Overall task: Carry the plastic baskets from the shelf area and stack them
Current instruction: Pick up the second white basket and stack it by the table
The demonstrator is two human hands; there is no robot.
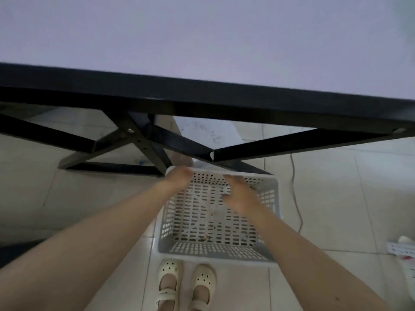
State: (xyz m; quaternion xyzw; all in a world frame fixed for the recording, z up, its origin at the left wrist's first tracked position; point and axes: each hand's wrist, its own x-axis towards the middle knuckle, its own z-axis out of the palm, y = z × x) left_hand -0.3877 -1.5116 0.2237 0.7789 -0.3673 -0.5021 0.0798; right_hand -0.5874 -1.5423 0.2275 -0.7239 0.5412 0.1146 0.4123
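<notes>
One white perforated plastic basket (215,230) stands on the tiled floor just in front of my feet, its far end under the table's black frame. My left hand (177,179) is curled over the far left corner of the basket's rim. My right hand (240,195) hovers over the inside of the basket, fingertips at the far rim and thumb held apart; motion blur hides whether it touches. A few small brown crumbs lie on the basket's bottom. No other basket is in view.
A table with a pale top (202,41) and black crossed steel legs (143,140) fills the upper half, right above the basket's far end. A thin cable (296,194) runs along the floor at the right. Paper items (402,250) lie at the right edge.
</notes>
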